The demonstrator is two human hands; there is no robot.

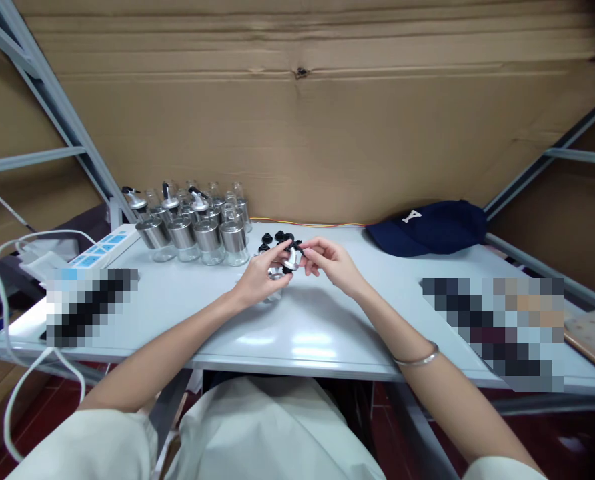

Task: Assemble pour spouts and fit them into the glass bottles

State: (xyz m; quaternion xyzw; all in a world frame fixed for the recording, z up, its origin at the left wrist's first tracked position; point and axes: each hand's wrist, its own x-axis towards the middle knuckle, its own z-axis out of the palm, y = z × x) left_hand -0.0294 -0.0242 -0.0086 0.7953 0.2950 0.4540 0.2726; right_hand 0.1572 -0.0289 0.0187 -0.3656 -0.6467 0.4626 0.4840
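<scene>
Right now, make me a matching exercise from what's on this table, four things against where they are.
Things:
1. navy cap
2. cluster of glass bottles
3. power strip
4. silver pourer cap

Places:
A. held between both hands at the middle
B. far right of the table
C. left edge of the table
D. far left of the middle, near the cardboard

Pairs: 1-B, 2-D, 3-C, 4-A

White letter "A" on navy cap [427, 229]

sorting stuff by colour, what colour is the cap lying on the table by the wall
Dark navy blue, with a small white letter on the front. The cap shows clearly in the head view, far right of the table.
</scene>
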